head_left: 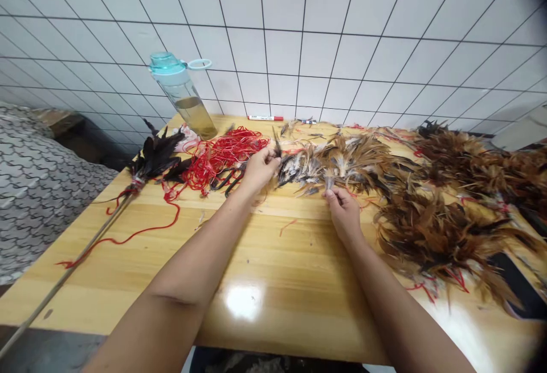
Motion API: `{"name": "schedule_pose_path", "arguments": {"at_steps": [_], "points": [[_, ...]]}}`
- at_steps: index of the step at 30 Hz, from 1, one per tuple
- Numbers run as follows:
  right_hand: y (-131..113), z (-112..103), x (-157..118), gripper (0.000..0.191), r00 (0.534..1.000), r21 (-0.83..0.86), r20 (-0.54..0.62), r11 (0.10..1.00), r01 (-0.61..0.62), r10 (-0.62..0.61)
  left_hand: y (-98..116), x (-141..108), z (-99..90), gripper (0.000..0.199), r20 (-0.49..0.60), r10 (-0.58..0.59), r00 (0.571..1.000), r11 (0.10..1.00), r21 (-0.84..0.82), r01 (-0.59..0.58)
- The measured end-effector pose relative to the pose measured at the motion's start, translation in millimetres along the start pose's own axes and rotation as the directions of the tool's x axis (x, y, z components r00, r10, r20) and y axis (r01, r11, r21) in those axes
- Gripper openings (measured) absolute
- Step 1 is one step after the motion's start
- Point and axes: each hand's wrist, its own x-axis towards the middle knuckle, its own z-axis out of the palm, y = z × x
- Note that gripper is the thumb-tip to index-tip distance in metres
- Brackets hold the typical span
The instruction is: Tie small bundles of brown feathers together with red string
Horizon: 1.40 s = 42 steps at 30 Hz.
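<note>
My left hand (261, 169) is closed in a pinch on a small dark feather (277, 144), between the red string and a loose feather pile. My right hand (342, 209) pinches the pale base of a feather (329, 181) at the pile's front edge. The pile of brown and grey feathers (356, 156) spreads behind and to the right of my hands. A tangle of red string (226, 148) lies left of my left hand, with black-handled scissors (231, 179) partly under it.
A stick (81, 256) with black feathers (154, 156) tied at its end lies on the table (273, 282) at left. A bottle (188, 102) leans at the back left. A marker (265, 118) lies by the wall. Brown feather bundles (440, 228) and a dark flat object (519, 287) are at right.
</note>
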Motion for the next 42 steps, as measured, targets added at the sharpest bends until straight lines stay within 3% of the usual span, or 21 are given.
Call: {"name": "schedule_pose_path", "arguments": {"at_steps": [3,5,7,9,12,14,19,22,24,27,29,32,34,42], "points": [[1.5,0.6,0.3,0.026,1.0,0.015,-0.003,1.0,-0.004,0.004,-2.5,1.8,-10.4,0.011,-0.041,0.152,0.988,0.884,0.452,-0.117],[2.3,0.9,0.8,0.026,1.0,0.023,-0.011,1.0,-0.019,0.019,0.5,-4.6,-7.0,0.019,-0.012,0.312,0.95,0.765,0.596,-0.244],[2.8,0.9,1.5,0.027,0.999,0.042,-0.02,0.999,-0.032,0.033,6.3,-14.2,2.1,0.017,0.106,0.424,0.899,0.67,0.631,-0.39],[3.0,0.5,2.3,0.027,0.999,0.07,-0.028,0.997,-0.036,0.038,12.9,-24.1,12.2,0.017,0.3,0.394,0.869,0.629,0.601,-0.493],[2.9,-0.1,3.0,0.027,0.999,0.091,-0.036,0.995,-0.037,0.041,20.0,-34.8,21.9,0.025,0.499,0.23,0.836,0.604,0.6,-0.525],[2.9,-0.4,3.1,0.027,0.999,0.09,-0.038,0.995,-0.036,0.039,22.8,-39.0,24.0,0.025,0.543,0.15,0.826,0.583,0.626,-0.518],[2.8,-0.2,2.3,0.028,0.999,0.071,-0.024,0.997,-0.02,0.022,24.9,-41.9,23.9,0.012,0.566,0.077,0.821,0.527,0.676,-0.516],[2.0,-0.1,2.0,0.028,1.0,0.066,-0.02,0.998,-0.015,0.016,21.1,-36.7,21.9,0.015,0.558,0.075,0.827,0.564,0.66,-0.496],[1.1,-0.1,1.9,0.028,1.0,0.059,-0.016,0.998,-0.015,0.016,17.6,-31.0,19.8,0.012,0.53,0.124,0.839,0.673,0.576,-0.464],[0.2,-0.2,2.1,0.027,1.0,0.051,-0.011,0.999,-0.013,0.014,15.3,-24.7,18.0,0.008,0.443,0.122,0.888,0.907,0.313,-0.281],[0.2,-0.1,2.2,0.026,1.0,0.039,-0.009,0.999,-0.007,0.007,16.9,-24.7,18.9,0.016,0.467,0.053,0.883,0.992,0.076,-0.1],[0.7,0.3,2.1,0.026,1.0,0.004,-0.008,1.0,0.003,-0.003,21.6,-30.5,23.1,0.025,0.577,-0.001,0.817,0.984,-0.145,0.104],[1.0,0.7,2.0,0.026,1.0,-0.017,0.003,1.0,0.013,-0.013,23.5,-35.5,27.1,0.029,0.597,-0.014,0.802,0.967,-0.196,0.163],[3.7,2.9,2.9,0.026,0.996,-0.04,0.049,0.996,0.076,-0.074,15.8,-48.5,48.3,0.032,0.546,-0.042,0.837,0.944,-0.252,0.212]]}}
